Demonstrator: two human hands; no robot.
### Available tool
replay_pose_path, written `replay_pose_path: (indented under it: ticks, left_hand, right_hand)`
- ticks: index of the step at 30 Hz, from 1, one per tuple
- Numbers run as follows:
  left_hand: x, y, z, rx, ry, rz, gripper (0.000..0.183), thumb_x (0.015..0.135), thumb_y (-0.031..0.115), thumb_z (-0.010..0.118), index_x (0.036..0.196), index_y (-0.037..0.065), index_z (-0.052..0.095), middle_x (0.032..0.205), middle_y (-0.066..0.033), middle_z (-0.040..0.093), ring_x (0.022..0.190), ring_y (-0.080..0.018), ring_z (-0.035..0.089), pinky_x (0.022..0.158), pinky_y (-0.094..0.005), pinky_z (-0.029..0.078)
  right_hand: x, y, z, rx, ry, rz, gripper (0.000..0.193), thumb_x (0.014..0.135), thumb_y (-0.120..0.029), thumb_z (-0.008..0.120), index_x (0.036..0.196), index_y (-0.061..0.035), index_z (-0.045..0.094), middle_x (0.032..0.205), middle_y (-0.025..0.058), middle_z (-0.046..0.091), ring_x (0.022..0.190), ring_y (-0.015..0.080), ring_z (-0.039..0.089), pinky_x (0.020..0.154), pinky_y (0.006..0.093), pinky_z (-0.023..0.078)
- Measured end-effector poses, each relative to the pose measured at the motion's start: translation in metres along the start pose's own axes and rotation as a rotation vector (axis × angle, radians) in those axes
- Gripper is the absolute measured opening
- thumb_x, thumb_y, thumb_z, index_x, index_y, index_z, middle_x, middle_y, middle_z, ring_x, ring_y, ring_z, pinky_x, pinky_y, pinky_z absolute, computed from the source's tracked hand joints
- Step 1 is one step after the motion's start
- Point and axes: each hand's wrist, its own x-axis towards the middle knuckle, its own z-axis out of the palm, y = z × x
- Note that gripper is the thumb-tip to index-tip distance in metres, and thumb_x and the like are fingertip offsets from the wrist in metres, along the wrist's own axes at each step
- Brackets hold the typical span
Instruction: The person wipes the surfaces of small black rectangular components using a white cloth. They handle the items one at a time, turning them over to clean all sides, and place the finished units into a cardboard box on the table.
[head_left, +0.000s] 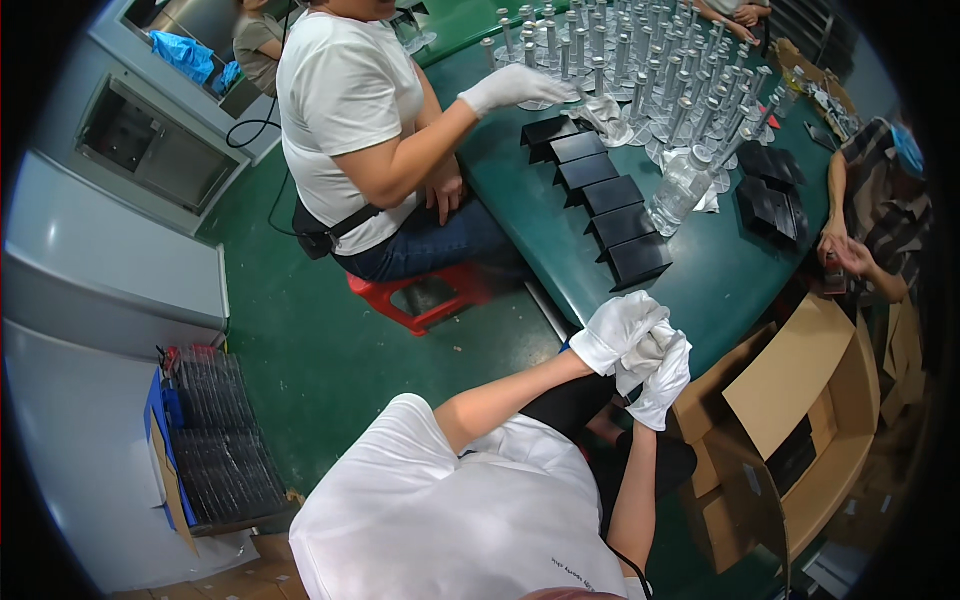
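Observation:
Both of my hands wear white gloves and meet in front of me, just off the near edge of the green table (560, 270). My left hand (615, 332) is closed on a crumpled greyish-white cloth (643, 358). My right hand (664, 385) grips the same cloth from the other side. Whether something else sits inside the cloth is hidden by my fingers. Beyond my hands, several black angled pieces (614, 195) stand in a row on the table. A clear plastic bottle (682, 190) holding liquid stands beside that row.
Many upright metal posts on round bases (640, 70) crowd the far table. More black pieces (770, 205) lie at the right. An open cardboard box (790, 380) is by my right side. A co-worker (350, 100) sits on a red stool (420, 300) at the left; another person (880, 200) is at right.

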Motion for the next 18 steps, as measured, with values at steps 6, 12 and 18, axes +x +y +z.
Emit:
replay_pose_path:
  ticks: [6, 12, 18]
  left_hand:
    - [0.0007, -0.0026, 0.0006, -0.014, -0.004, 0.016, 0.014, 0.097, 0.014, 0.066, 0.096, 0.001, 0.072, 0.085, -0.0136, 0.069, 0.079, -0.03, 0.068, 0.069, -0.0373, 0.052]
    - [0.0003, -0.0043, 0.0013, -0.026, 0.006, 0.036, 0.013, 0.097, 0.012, 0.066, 0.097, 0.001, 0.073, 0.085, -0.0129, 0.069, 0.078, -0.0292, 0.069, 0.069, -0.0366, 0.053]
    - [0.0, -0.0039, 0.0015, -0.037, 0.005, 0.011, 0.012, 0.096, 0.011, 0.067, 0.096, 0.0, 0.073, 0.084, -0.0126, 0.069, 0.077, -0.0287, 0.069, 0.068, -0.0362, 0.053]
  right_hand:
    - [-0.0004, 0.0043, 0.0012, 0.041, 0.02, 0.03, 0.041, 0.111, -0.027, 0.041, 0.109, 0.0037, 0.067, 0.106, 0.0125, 0.073, 0.101, 0.0215, 0.068, 0.094, 0.0345, 0.05]
    - [0.0003, 0.0025, 0.0004, -0.029, 0.019, 0.011, 0.041, 0.111, -0.028, 0.041, 0.109, 0.003, 0.067, 0.105, 0.012, 0.072, 0.098, 0.0204, 0.068, 0.091, 0.0343, 0.05]
    - [-0.0006, 0.0036, 0.0015, -0.009, 0.032, 0.005, 0.041, 0.111, -0.028, 0.041, 0.107, 0.0026, 0.067, 0.104, 0.0121, 0.073, 0.096, 0.0206, 0.068, 0.09, 0.0343, 0.051]
